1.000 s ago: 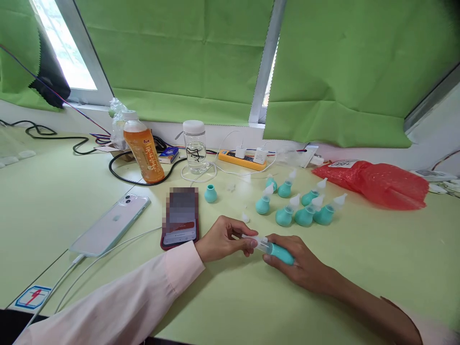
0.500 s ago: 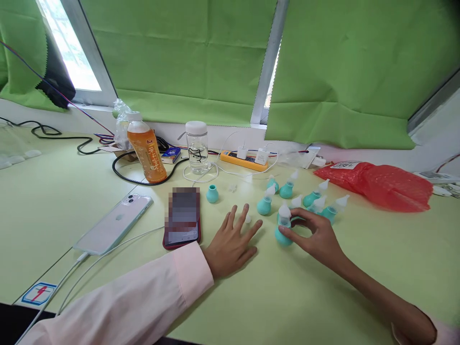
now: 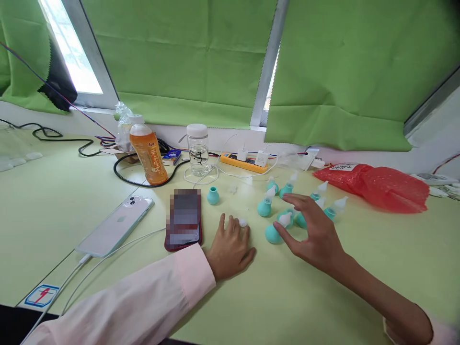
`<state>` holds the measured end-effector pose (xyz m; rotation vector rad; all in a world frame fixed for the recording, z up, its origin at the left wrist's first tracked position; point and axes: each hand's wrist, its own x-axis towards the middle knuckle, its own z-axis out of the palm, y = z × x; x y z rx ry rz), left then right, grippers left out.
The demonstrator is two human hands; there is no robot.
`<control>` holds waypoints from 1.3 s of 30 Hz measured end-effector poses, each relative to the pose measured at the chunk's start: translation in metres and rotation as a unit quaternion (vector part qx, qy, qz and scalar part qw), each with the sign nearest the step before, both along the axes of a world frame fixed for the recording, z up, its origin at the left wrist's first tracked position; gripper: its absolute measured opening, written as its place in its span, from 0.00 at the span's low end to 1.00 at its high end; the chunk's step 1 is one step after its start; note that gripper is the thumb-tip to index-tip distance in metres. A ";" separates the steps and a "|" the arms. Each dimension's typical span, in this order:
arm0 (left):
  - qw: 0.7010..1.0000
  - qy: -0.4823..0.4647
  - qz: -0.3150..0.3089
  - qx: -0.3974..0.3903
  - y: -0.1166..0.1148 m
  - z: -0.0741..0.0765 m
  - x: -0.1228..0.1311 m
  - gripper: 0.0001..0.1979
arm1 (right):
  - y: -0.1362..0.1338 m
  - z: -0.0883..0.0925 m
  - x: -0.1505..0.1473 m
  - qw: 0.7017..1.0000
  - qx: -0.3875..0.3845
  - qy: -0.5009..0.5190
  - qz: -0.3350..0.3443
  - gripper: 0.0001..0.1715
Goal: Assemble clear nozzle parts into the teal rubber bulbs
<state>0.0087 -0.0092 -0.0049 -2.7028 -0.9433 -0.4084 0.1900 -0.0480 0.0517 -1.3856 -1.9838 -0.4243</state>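
Note:
Thumb and fingers of my right hand (image 3: 316, 235) are spread wide, with nothing gripped between them. By the thumb tip, a teal bulb nasal aspirator (image 3: 273, 234) leans to the right, its pale nozzle (image 3: 285, 219) pointing up and away. Whether the thumb still touches it I cannot tell. My left hand (image 3: 230, 251) rests palm down on the table, fingers apart and slightly bent. Just beyond its fingertips lies a small white piece (image 3: 243, 223). Several more aspirators stand behind and beside my right hand, partly hidden by it, among them one with a tilted nozzle (image 3: 264, 208).
A teal bulb without a nozzle (image 3: 213, 196) stands behind a red-cased phone (image 3: 183, 220). Left of these lie a pale phone (image 3: 117, 225) and its cable. An orange drink bottle (image 3: 149, 153), a clear jar (image 3: 198, 151), a power strip (image 3: 244, 163) and a red bag (image 3: 373, 187) line the back.
My right hand has let go of the aspirator and opened; the aspirator now tilts, shifted slightly left. The fingers of my left hand have drawn in closer to the small white piece.

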 end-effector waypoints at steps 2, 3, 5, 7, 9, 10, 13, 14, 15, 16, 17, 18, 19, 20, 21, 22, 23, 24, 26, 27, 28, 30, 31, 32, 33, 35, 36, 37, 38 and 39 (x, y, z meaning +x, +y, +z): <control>0.999 0.014 0.012 0.040 -0.003 0.001 0.002 0.21 | 0.004 0.013 -0.013 0.995 0.026 -0.075 0.052 0.18; 0.998 0.020 0.021 0.054 -0.004 0.002 0.002 0.18 | 0.008 0.020 -0.022 0.990 0.003 -0.124 0.070 0.16; 0.996 0.032 0.036 0.069 -0.005 0.003 0.003 0.14 | 0.022 0.032 -0.041 0.962 -0.112 -0.239 0.069 0.16; 0.996 0.039 0.042 0.067 -0.006 0.004 0.002 0.13 | 0.040 0.037 -0.062 0.906 -0.276 -0.322 -0.010 0.16; 0.997 0.039 0.040 0.056 -0.006 0.006 0.001 0.13 | 0.059 0.033 -0.078 0.881 -0.329 -0.339 -0.038 0.13; 0.997 0.037 0.039 0.052 -0.007 0.007 0.001 0.13 | 0.067 0.028 -0.085 0.869 -0.352 -0.343 -0.056 0.11; 0.998 0.037 0.035 0.046 -0.007 0.008 0.000 0.13 | 0.085 0.006 -0.095 0.840 -0.401 -0.350 -0.108 0.09; 0.998 0.041 0.034 0.045 -0.007 0.008 -0.001 0.13 | 0.088 -0.001 -0.097 0.832 -0.413 -0.350 -0.119 0.12; 0.998 0.044 0.034 0.043 -0.007 0.007 -0.001 0.13 | 0.090 -0.007 -0.097 0.827 -0.422 -0.351 -0.124 0.15; 0.997 0.048 0.034 0.042 -0.007 0.007 -0.001 0.13 | 0.091 -0.012 -0.097 0.825 -0.427 -0.350 -0.124 0.16; 0.997 0.050 0.034 0.042 -0.008 0.007 -0.001 0.13 | 0.092 -0.014 -0.095 0.825 -0.428 -0.350 -0.121 0.17; 0.997 0.052 0.035 0.043 -0.008 0.007 -0.001 0.14 | 0.093 -0.015 -0.093 0.827 -0.426 -0.349 -0.115 0.16; 0.997 0.054 0.035 0.044 -0.008 0.006 0.000 0.14 | 0.094 -0.015 -0.091 0.830 -0.422 -0.348 -0.110 0.16; 0.997 0.054 0.036 0.045 -0.008 0.006 0.000 0.14 | 0.095 -0.013 -0.089 0.835 -0.415 -0.346 -0.106 0.16; 0.997 0.053 0.037 0.046 -0.009 0.006 0.000 0.14 | 0.097 -0.010 -0.087 0.840 -0.407 -0.343 -0.104 0.16; 0.997 0.052 0.037 0.046 -0.009 0.006 0.000 0.14 | 0.099 -0.006 -0.086 0.846 -0.398 -0.340 -0.104 0.16; 0.997 0.050 0.037 0.046 -0.009 0.006 0.000 0.13 | 0.101 -0.002 -0.086 0.852 -0.388 -0.336 -0.105 0.16; 0.997 0.049 0.036 0.046 -0.009 0.006 0.000 0.13 | 0.103 0.001 -0.087 0.858 -0.377 -0.332 -0.108 0.16; 0.997 0.047 0.033 0.046 -0.009 0.006 0.000 0.12 | 0.108 0.007 -0.093 0.870 -0.356 -0.321 -0.116 0.16; 0.997 0.047 0.032 0.047 -0.009 0.005 0.000 0.12 | 0.111 0.008 -0.098 0.875 -0.347 -0.316 -0.121 0.16; 0.997 0.047 0.032 0.047 -0.009 0.005 0.000 0.13 | 0.115 0.008 -0.103 0.878 -0.340 -0.311 -0.128 0.17; 0.997 0.049 0.033 0.049 -0.009 0.004 0.000 0.13 | 0.123 0.007 -0.114 0.883 -0.333 -0.299 -0.143 0.17; 0.997 0.050 0.034 0.049 -0.009 0.004 0.000 0.13 | 0.128 0.005 -0.118 0.883 -0.333 -0.292 -0.151 0.17; 0.997 0.051 0.035 0.049 -0.009 0.004 0.000 0.13 | 0.133 0.003 -0.121 0.883 -0.336 -0.285 -0.158 0.17; 0.997 0.053 0.037 0.047 -0.009 0.003 0.000 0.13 | 0.139 0.001 -0.123 0.883 -0.340 -0.278 -0.164 0.16; 0.997 0.053 0.039 0.045 -0.010 0.004 0.001 0.13 | 0.148 -0.003 -0.122 0.883 -0.351 -0.264 -0.167 0.16; 0.997 0.053 0.039 0.044 -0.010 0.004 0.001 0.13 | 0.152 -0.004 -0.120 0.883 -0.358 -0.257 -0.164 0.16; 0.997 0.052 0.039 0.042 -0.010 0.004 0.001 0.13 | 0.155 -0.005 -0.117 0.882 -0.365 -0.251 -0.158 0.16; 0.997 0.052 0.039 0.042 -0.010 0.005 0.001 0.13 | 0.157 -0.006 -0.114 0.882 -0.372 -0.246 -0.150 0.16; 0.997 0.052 0.039 0.042 -0.010 0.005 0.001 0.13 | 0.158 -0.006 -0.110 0.883 -0.377 -0.242 -0.141 0.16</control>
